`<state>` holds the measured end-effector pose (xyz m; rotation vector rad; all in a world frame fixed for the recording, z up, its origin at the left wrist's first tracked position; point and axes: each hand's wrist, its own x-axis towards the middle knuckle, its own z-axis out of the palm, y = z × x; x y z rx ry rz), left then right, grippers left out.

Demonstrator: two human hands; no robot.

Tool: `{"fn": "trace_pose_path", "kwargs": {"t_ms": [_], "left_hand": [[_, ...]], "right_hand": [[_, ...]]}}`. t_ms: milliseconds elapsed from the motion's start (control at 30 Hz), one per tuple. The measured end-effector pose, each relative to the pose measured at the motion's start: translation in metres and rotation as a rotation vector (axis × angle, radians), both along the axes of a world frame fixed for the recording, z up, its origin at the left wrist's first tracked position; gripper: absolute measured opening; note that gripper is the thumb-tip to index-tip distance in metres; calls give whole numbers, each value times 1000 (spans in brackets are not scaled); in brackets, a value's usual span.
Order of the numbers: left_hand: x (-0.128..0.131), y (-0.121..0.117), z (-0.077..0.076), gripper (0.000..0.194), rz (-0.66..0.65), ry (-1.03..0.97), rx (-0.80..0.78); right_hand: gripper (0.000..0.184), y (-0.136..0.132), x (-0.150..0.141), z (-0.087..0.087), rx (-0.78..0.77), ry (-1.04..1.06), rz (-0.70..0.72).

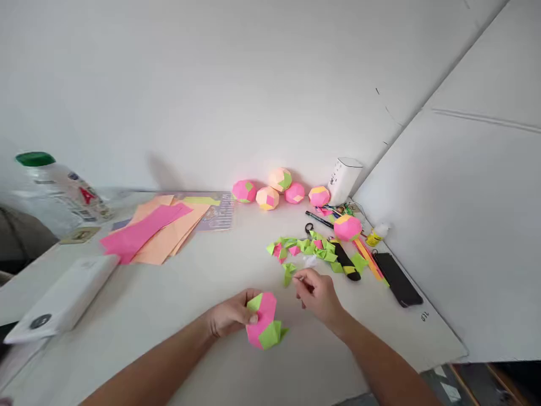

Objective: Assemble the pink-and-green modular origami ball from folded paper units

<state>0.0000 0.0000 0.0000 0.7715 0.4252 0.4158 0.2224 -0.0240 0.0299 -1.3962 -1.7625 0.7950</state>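
My left hand (235, 312) grips a partly built folded-paper ball (267, 310) of pink and green facets, thumb on its near face. A green flap sticks out at its lower right. To its right, my right hand (318, 293) is closed in a pinch; whatever sits between its fingertips is too small to make out. Just left of those fingertips is a green folded paper piece (288, 273); I cannot tell whether they touch it. Beyond lies a pile of green and pink folded paper pieces (310, 247), beside a black and yellow cutter (347, 263).
Finished paper balls (267, 198) line the wall, with another ball (347, 228) nearer. Right are a phone (397, 278), a glue bottle (377, 234) and a pen (320, 219). Left are paper sheets (146, 231), a white box (63, 299) and a green-capped bottle (70, 189).
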Motion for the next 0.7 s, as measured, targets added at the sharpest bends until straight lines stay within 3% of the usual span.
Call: {"fn": "trace_pose_path", "kwargs": {"t_ms": [200,367,533,700], "left_hand": [[4,2,10,25,7,-23,-14],[7,1,10,20,60,-66,-38],[11,0,10,12,164,-159,-77],[12,0,12,18,208,-160,-14]], "right_hand": [[14,-2,-5,-4,203,-299,22],[30,5,-12,-22,176,-422,40],[19,9,-11,-30,144,-417,63],[23,9,-11,-32,160,-480,79]]}}
